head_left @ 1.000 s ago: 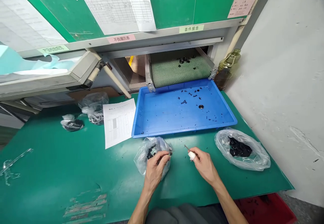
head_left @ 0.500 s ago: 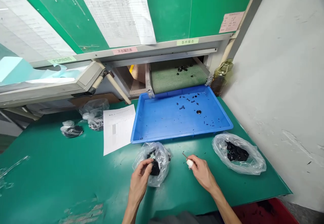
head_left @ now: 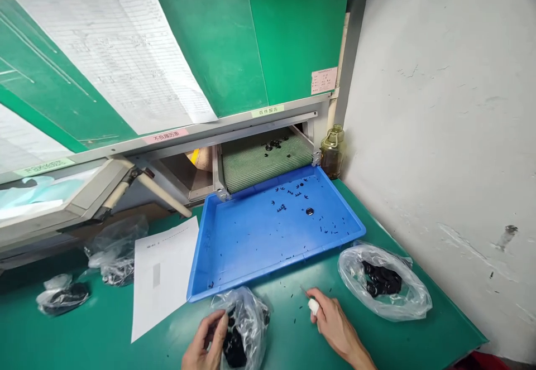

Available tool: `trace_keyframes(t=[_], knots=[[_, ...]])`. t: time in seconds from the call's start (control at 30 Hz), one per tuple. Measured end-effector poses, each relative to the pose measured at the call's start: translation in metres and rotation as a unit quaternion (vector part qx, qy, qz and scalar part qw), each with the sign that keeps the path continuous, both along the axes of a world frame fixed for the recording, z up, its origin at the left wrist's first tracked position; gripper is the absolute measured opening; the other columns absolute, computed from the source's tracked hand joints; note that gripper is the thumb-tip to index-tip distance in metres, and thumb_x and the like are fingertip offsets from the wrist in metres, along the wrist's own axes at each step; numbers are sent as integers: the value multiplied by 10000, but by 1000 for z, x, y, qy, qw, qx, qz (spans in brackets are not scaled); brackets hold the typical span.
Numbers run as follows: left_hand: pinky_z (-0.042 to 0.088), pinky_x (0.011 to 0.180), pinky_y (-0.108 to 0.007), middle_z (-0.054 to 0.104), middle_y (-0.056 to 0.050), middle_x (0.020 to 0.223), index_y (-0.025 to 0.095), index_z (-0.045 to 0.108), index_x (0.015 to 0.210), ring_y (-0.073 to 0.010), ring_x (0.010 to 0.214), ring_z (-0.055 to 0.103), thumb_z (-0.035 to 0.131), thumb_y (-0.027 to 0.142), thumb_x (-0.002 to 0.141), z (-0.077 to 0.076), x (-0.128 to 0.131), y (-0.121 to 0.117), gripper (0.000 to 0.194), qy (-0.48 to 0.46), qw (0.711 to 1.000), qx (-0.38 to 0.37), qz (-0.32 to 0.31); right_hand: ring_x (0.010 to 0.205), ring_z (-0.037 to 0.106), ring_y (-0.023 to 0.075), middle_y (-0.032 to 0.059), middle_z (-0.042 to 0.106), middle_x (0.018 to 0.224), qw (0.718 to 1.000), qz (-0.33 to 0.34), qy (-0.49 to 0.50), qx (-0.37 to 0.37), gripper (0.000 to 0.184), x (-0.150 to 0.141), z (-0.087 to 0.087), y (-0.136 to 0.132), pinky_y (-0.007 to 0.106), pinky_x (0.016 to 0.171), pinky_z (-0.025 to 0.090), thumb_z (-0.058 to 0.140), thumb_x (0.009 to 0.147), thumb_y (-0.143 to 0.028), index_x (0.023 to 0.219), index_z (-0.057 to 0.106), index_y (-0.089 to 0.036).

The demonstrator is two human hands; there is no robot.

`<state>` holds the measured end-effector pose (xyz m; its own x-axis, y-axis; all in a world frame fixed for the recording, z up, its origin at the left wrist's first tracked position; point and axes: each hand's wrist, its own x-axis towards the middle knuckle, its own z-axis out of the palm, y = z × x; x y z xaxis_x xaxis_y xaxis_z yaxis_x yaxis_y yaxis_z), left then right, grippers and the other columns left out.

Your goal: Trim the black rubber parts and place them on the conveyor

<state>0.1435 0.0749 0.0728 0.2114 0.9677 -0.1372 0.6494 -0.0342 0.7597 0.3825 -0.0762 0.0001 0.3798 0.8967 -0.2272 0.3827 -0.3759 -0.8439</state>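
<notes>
My left hand [head_left: 208, 339] is at the near left side of a clear plastic bag [head_left: 255, 320] holding small black parts [head_left: 234, 347]. Its thumb and forefinger come together over the bag's opening, and whatever they pinch is hidden. My right hand [head_left: 335, 325] is closed around a slim trimming knife [head_left: 303, 289], its thin tip pointing up and left. Something white [head_left: 313, 306] shows at the fingers; I cannot tell whether it is a wrapped handle or a finger covering. Tiny black scraps lie on the green table by the tip.
A blue tray [head_left: 251, 264] with scattered black bits stands below a green conveyor belt [head_left: 263, 163] carrying black rings. Right is another open bag [head_left: 410, 303] of black parts. A paper sheet [head_left: 163, 303] and smaller bags [head_left: 62, 297] lie left. A wall [head_left: 439, 135] bounds the right.
The view has swung up and to the right, so the table sits lower in the picture. My left hand stays at the bag; my right hand still grips the knife.
</notes>
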Motion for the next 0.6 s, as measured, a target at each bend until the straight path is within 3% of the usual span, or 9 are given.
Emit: trace_keyframes(t=[0.1,0.17,0.33,0.6], knots=[[542,669,-286,721,-30,843,248,679,820,-228,762,665,563,525,765,16,25,13,306,9,993,54,-105,587,579,136,-16,651,697,1000,8,18,13,375,8,-9,3,229,601,409,312,841,-116,1078,583,-220],[526,631,-277,704,-9,773,259,668,800,-205,686,643,543,477,795,19,38,17,251,32,985,71,-154,506,551,120,-25,640,678,999,7,41,22,362,13,-14,3,223,553,408,312,838,-128,1068,579,-213],[507,628,-288,688,-9,776,257,651,846,-197,684,631,483,421,853,2,39,14,235,63,986,55,-144,470,540,116,-20,625,676,997,10,76,32,370,20,-25,1,227,503,415,315,843,-169,1126,553,-186],[532,702,-315,703,-50,903,261,653,946,-227,810,659,500,389,858,-15,-6,-5,218,53,992,13,-110,404,497,95,-23,603,682,991,54,125,1,347,25,-20,4,211,414,382,314,870,-230,1141,526,-178]])
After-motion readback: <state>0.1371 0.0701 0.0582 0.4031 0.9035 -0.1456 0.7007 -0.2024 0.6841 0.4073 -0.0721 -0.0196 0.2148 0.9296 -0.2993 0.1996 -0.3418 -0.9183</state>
